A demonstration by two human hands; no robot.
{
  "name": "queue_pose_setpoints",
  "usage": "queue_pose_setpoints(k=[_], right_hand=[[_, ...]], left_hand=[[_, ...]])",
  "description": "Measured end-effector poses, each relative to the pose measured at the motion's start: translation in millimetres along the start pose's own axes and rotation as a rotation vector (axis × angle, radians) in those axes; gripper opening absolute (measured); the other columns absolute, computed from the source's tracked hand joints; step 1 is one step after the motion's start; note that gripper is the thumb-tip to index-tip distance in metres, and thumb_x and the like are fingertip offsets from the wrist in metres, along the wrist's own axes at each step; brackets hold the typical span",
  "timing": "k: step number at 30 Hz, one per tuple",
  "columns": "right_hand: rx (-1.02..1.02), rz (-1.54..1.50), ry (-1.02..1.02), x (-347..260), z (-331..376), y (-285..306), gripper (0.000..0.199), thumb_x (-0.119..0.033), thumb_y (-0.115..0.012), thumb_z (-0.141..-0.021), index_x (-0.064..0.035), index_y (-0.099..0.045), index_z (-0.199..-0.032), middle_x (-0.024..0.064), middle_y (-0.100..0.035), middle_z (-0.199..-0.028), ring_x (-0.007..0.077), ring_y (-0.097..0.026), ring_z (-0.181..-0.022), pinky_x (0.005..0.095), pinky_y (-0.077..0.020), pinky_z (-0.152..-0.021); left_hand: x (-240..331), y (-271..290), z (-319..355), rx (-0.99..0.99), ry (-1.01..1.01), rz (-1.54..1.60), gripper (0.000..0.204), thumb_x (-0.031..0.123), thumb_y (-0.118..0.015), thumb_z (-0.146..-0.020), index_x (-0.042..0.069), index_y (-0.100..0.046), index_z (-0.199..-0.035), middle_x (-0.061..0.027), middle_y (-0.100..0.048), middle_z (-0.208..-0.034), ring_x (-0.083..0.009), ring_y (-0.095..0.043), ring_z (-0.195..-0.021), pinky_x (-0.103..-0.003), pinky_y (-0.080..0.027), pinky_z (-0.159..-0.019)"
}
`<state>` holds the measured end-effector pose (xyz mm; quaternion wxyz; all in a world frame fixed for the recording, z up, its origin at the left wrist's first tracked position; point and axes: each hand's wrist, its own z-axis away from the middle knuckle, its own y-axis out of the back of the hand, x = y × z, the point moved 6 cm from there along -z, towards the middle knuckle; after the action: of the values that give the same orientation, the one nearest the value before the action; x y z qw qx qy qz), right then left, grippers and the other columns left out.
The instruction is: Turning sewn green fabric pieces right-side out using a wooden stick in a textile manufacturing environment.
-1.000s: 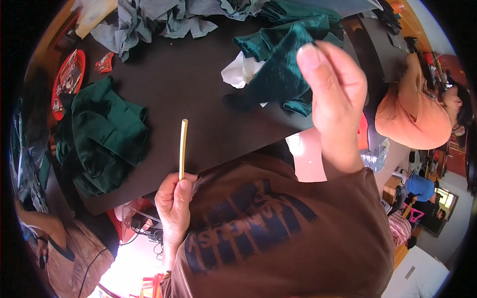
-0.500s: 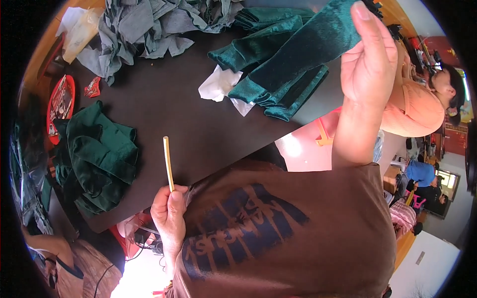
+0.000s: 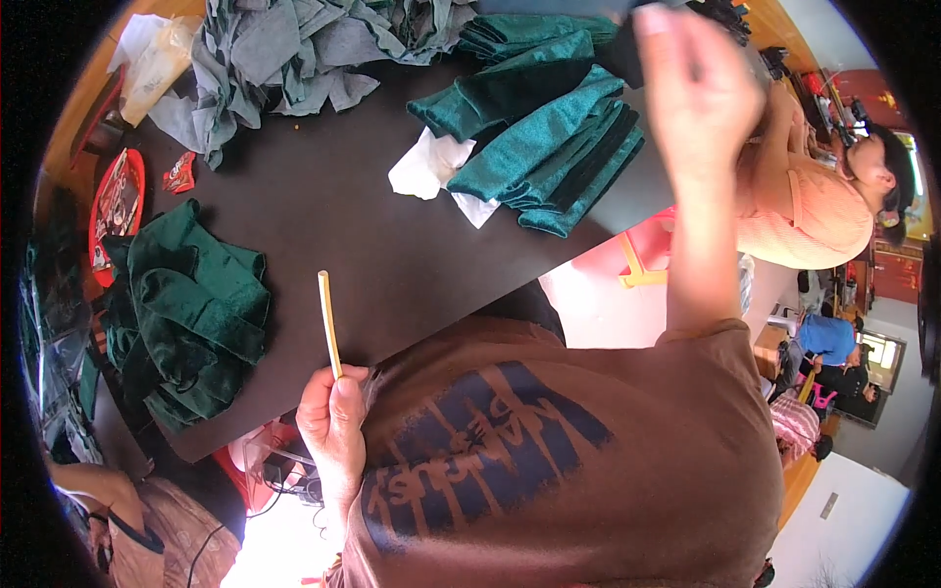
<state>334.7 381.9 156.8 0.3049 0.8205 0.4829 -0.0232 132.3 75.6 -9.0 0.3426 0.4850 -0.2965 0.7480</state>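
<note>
My left hand [image 3: 331,416] is closed at the table's near edge, thumb and fingers pinching a thin pale yellow stick [image 3: 328,318] that points up. At the upper right my right hand [image 3: 701,93] is raised and smeared by motion. Its fingers are curled, and a dark flat piece [image 3: 622,54] hangs at the fingertips, too blurred to name its material. Just left of this hand lie folded green velvet strips [image 3: 549,147], stacked in a fan. Crumpled white paper [image 3: 429,167] is partly under them. A loose heap of dark green velvet [image 3: 201,304] lies on the left.
Grey cloth pieces [image 3: 284,49] pile up along the far side of the dark table [image 3: 323,176]. A red round tray [image 3: 116,206] and a small red packet [image 3: 179,172] are at the left. A person in orange [image 3: 814,211] sits at the right; another person's arm [image 3: 103,485] shows lower left.
My right hand has let go of the green velvet strip, which now lies on the stack. The hand has turned, fingers curling, with a dark piece at its tips. The left hand holds still.
</note>
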Motion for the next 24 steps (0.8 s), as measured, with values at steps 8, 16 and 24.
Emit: queue_pose_setpoints(k=[8,16,24], right_hand=[[-0.410,0.057,0.361,-40.8,58.5,-56.5,0.018,-0.023,-0.067,-0.073,-0.0088,-0.058,-0.066,0.0048,-0.052,-0.061,0.0234,-0.054,-0.059,0.0338,-0.0444,-0.053],[-0.496,-0.070,0.315,-36.3,63.0,-47.7,0.022,-0.023,-0.074,-0.066,-0.0063,-0.061,-0.074,0.0053,-0.058,-0.069,0.0228,-0.057,-0.065,0.0329,-0.0459,-0.060],[-0.394,-0.163,0.359,-24.8,60.7,-30.6,0.019,-0.015,-0.071,-0.068,-0.0061,-0.062,-0.082,0.0059,-0.059,-0.073,0.0244,-0.057,-0.071,0.0342,-0.0474,-0.065]], left_hand=[[-0.7,0.5,0.7,0.004,0.004,-0.048,0.023,0.027,-0.056,-0.089,0.004,-0.060,-0.089,0.0105,-0.041,-0.062,0.0005,-0.028,-0.054,-0.016,-0.019,-0.049],[0.8,-1.0,-0.8,0.027,0.010,-0.051,0.024,0.028,-0.056,-0.089,0.005,-0.060,-0.089,0.0101,-0.040,-0.062,0.0002,-0.029,-0.054,-0.016,-0.021,-0.049],[0.1,-2.4,-1.4,0.039,0.000,-0.030,0.025,0.028,-0.057,-0.088,0.003,-0.059,-0.089,0.0102,-0.037,-0.060,0.0004,-0.027,-0.053,-0.017,-0.019,-0.048]])
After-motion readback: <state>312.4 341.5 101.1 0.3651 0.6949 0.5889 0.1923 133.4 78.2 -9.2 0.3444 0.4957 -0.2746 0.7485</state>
